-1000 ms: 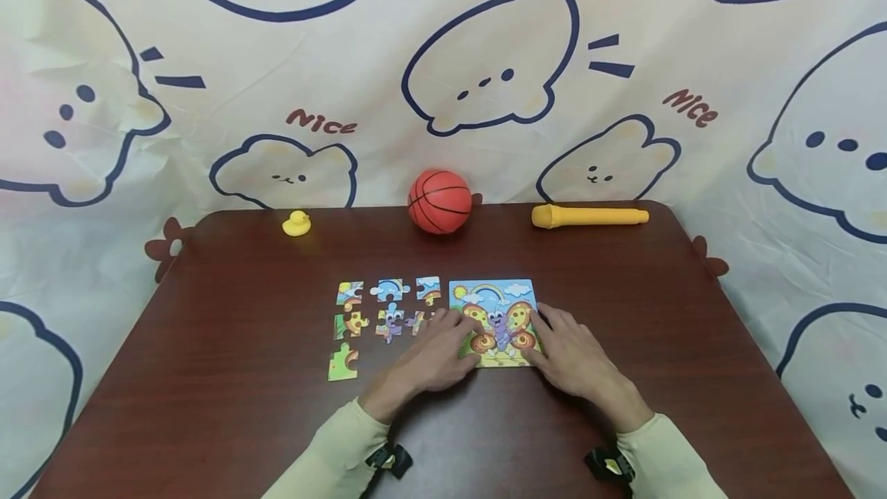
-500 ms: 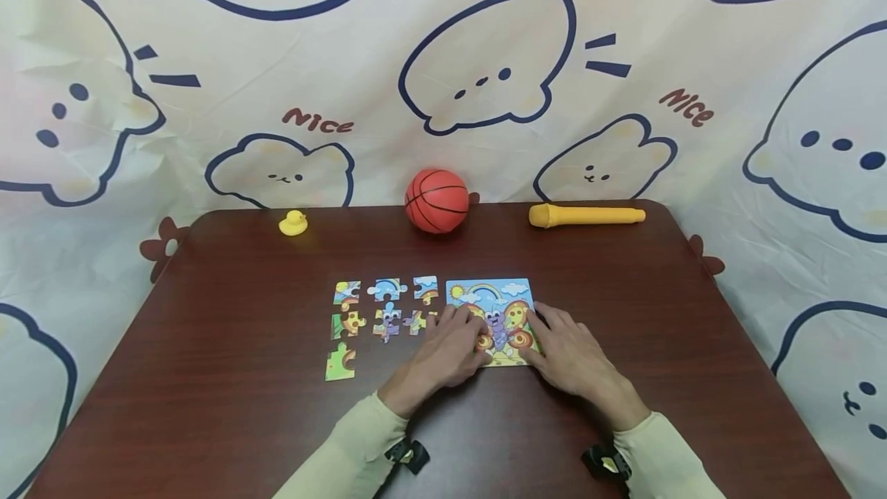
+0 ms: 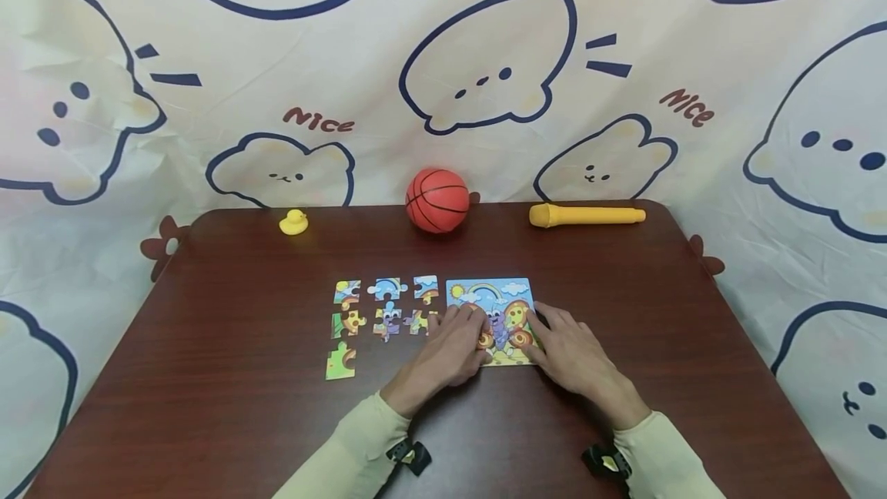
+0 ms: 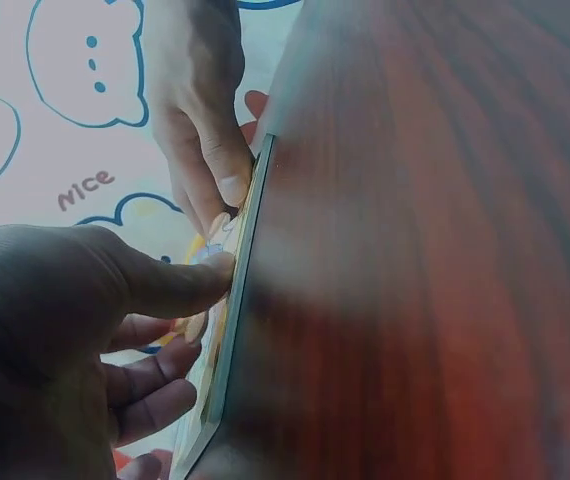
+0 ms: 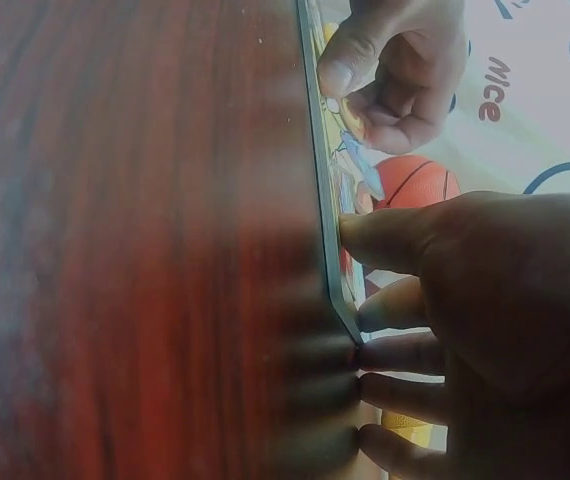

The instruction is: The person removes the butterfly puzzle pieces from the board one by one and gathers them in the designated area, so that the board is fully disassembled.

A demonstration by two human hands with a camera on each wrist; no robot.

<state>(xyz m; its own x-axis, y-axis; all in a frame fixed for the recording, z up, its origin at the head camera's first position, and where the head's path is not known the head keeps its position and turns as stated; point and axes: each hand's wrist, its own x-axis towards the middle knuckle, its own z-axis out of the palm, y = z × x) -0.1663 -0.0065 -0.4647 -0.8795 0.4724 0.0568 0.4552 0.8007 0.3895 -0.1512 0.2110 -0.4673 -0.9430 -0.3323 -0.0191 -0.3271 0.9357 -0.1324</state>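
A butterfly puzzle board [image 3: 509, 291] with a dark edge lies on the table under both hands. My left hand [image 3: 449, 349] bends over its left half, hiding part of the picture. In the right wrist view its thumb and curled fingers pinch a small yellow-orange puzzle piece [image 5: 351, 120], tilted up from the board. Spread along the board's right edge is my right hand [image 3: 578, 353], its thumb on the near border and its fingers extended. Left of the board lie several loose puzzle pieces in rows, among them a green one [image 3: 340, 362] and a rainbow one [image 3: 387, 289].
Along the back of the brown table [image 3: 229, 376] stand a yellow rubber duck [image 3: 294, 222], a small red basketball [image 3: 437, 201] and a yellow toy microphone [image 3: 587, 216]. A cartoon-printed cloth [image 3: 374, 68] hangs close behind the table edge. Both wrists carry black straps.
My left hand has shifted slightly right across the board and then stayed nearly still, uncovering more of one loose piece. My right hand has hardly moved.
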